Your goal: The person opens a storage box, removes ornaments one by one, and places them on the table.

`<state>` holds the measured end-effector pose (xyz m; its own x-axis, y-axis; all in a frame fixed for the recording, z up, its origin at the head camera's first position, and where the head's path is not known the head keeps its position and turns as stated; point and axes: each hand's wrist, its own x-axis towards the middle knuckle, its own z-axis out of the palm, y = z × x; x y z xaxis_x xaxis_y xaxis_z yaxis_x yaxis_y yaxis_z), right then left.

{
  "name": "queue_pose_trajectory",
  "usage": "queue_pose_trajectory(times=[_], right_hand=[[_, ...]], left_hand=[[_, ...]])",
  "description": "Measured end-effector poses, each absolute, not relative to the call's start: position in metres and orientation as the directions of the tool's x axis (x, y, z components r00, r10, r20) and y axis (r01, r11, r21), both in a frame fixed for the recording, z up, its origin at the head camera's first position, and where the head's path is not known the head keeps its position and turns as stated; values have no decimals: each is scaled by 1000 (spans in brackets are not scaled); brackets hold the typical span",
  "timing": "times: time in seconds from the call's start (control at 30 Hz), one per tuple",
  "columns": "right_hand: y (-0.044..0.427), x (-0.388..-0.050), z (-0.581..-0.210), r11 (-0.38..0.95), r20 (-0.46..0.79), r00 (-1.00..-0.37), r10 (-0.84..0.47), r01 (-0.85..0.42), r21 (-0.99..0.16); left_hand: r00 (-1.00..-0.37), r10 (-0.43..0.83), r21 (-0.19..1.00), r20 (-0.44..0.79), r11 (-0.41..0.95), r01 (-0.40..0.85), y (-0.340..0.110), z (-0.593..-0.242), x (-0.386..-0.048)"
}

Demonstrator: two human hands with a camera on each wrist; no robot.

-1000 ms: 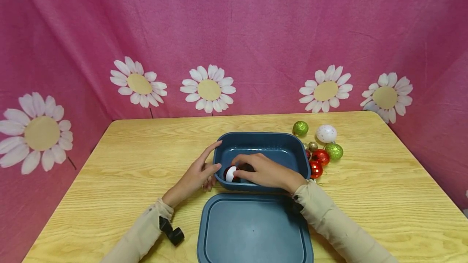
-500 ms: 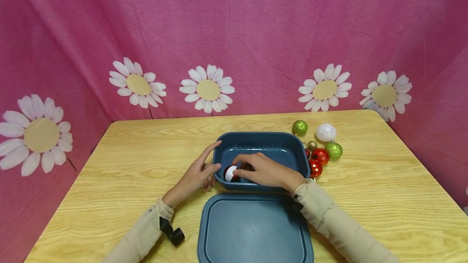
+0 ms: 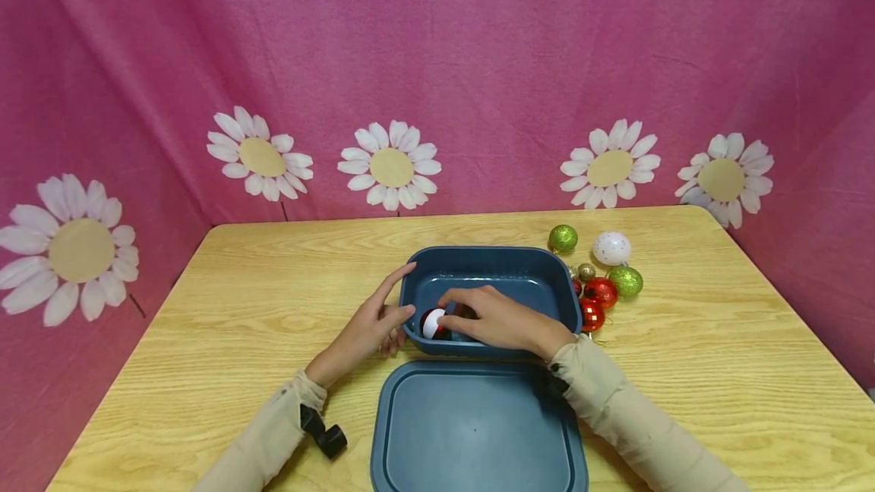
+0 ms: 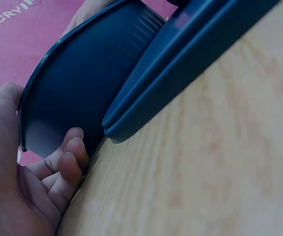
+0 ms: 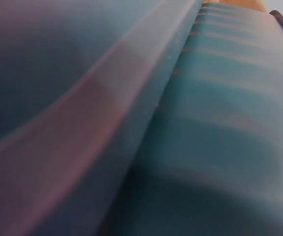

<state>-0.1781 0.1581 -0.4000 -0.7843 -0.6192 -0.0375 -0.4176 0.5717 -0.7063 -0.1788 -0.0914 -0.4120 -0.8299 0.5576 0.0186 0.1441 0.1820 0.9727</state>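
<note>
A dark blue rectangular box [image 3: 499, 268], uncovered, stands on the table. My left hand [image 3: 365, 332] holds its left end, thumb and index finger at the rim; in the left wrist view the other fingers [image 4: 70, 167] curl against its outer wall. Inside the near left corner sits a red and white bauble [image 3: 433, 323] with dark parts. My right hand [image 3: 502, 317] reaches over the near wall and grips that bauble between thumb and fingers; its far side is hidden. The right wrist view is a blurred close-up of the box wall, with no hand showing.
The box's flat blue lid [image 3: 478, 431] lies in front of it. Right of the box are several baubles: green [image 3: 563, 238], speckled white [image 3: 611, 248], red [image 3: 601, 292] and small gold [image 3: 586, 272]. A pink flowered curtain [image 3: 492, 82] hangs behind the table.
The hands, box and bauble stay almost in place. Only a slight shift of the whole head view shows.
</note>
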Motion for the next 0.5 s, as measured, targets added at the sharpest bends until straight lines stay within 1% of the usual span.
queue_pose_trajectory(times=[0.5], right_hand=[[159, -178, -401, 588, -53, -790, -611, -408, -699]], left_hand=[[-831, 555, 973, 18, 183, 143, -91, -412, -178]])
